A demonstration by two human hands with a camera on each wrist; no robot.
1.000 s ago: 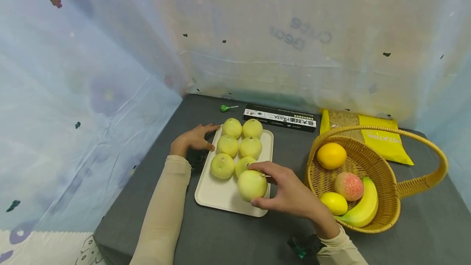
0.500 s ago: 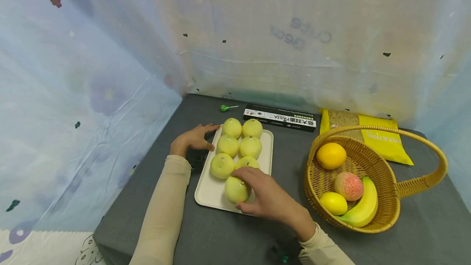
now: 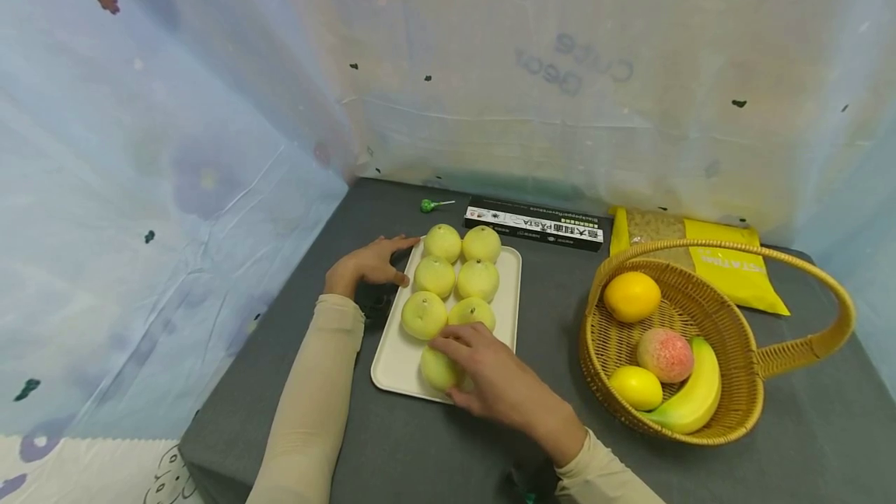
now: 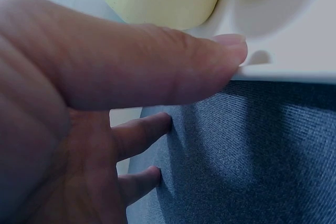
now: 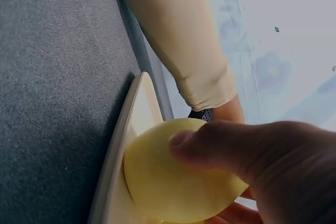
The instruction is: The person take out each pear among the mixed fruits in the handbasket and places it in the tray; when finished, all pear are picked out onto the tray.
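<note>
Round yellow-green fruits (image 3: 434,277) with short stems sit in paired rows on a cream rectangular tray (image 3: 399,376). At the tray's near end, my right hand (image 3: 490,379) grips another yellow-green fruit (image 3: 437,368). In the right wrist view the thumb lies across this fruit (image 5: 173,182), which is low against the tray (image 5: 128,124); its far side is hidden. My left hand (image 3: 371,261) is at the tray's left edge, fingers spread. The left wrist view shows its thumb (image 4: 157,64) touching the tray rim (image 4: 283,73), with other fingertips on the grey cloth.
To the right stands a wicker basket (image 3: 752,379) with a tall handle, holding an orange (image 3: 631,296), a lemon (image 3: 637,387), a peach (image 3: 665,355) and a banana (image 3: 693,391). Behind lie a green lollipop (image 3: 428,205), a black pasta box (image 3: 535,224) and a yellow pasta bag (image 3: 735,271).
My right hand has moved left and lowered the gripped fruit from above the tray's right side to its near end, in front of the other fruits. My left hand has stayed put.
</note>
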